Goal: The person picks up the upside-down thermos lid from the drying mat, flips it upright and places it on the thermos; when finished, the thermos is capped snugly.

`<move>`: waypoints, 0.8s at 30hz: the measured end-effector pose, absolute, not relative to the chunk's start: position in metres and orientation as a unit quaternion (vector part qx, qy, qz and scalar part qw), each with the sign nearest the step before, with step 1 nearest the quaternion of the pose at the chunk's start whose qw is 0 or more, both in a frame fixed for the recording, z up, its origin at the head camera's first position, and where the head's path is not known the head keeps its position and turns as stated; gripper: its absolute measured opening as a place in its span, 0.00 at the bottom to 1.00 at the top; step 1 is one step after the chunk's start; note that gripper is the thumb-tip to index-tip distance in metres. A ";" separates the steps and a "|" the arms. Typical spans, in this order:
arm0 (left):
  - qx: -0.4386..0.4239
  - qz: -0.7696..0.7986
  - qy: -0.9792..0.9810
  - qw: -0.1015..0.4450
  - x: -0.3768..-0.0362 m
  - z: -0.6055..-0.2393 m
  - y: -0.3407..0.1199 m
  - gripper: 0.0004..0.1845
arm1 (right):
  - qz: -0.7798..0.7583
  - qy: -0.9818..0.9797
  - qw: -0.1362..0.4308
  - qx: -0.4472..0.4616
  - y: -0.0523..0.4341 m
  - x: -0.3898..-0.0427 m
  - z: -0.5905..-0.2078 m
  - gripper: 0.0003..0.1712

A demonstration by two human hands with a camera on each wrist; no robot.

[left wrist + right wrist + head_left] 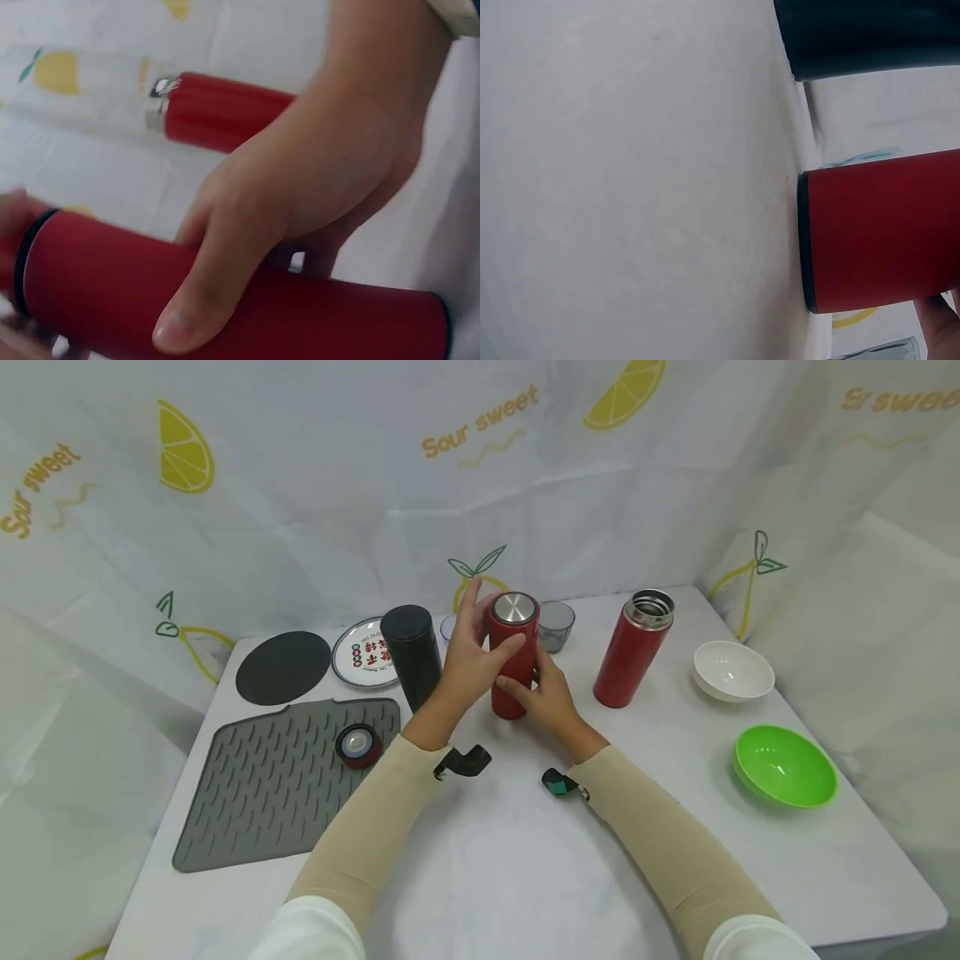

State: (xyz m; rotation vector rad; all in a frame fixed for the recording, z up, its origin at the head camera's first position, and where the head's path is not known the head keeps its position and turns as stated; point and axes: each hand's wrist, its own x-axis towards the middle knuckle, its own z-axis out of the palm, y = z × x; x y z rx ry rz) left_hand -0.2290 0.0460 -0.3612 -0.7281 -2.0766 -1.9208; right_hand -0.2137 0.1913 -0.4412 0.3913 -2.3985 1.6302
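A red thermos flask [513,677] with a silver-topped lid [516,608] stands upright on the table between both hands. My left hand [472,656] grips the lid, thumb across its front and index finger pointing up. Lower down, my right hand [551,697] holds the flask's body; in the left wrist view its thumb lies along the red side. The base of the flask [881,232] meets the white table in the right wrist view. A second red thermos flask [633,652] stands to the right with its steel mouth uncovered.
A black flask [412,652] stands left of the hands, a glass [556,625] behind them. Left lie a grey mat [262,793] with a loose lid [357,746], a black disc [283,667] and a printed round plate [363,652]. White [733,671] and green [784,767] bowls stand right.
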 end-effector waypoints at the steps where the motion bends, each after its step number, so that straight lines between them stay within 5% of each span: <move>1: -0.245 -0.638 -0.720 0.118 -0.228 -0.361 0.047 0.51 | 0.553 -0.815 0.109 0.133 0.191 -0.210 -0.435 0.39; 7: -0.180 -0.576 -0.771 0.202 -0.220 -0.357 0.059 0.48 | 0.544 -0.820 0.109 0.139 0.187 -0.192 -0.408 0.39; 15: -0.238 -0.606 -0.752 0.103 -0.230 -0.355 0.043 0.44 | 0.555 -0.814 0.105 0.134 0.193 -0.209 -0.434 0.41; 21: -0.195 -0.549 -0.789 0.197 -0.223 -0.358 0.062 0.50 | 0.543 -0.820 0.118 0.136 0.195 -0.214 -0.443 0.39; 24: -0.186 -0.556 -0.785 0.202 -0.224 -0.356 0.061 0.45 | 0.544 -0.822 0.111 0.131 0.194 -0.214 -0.443 0.41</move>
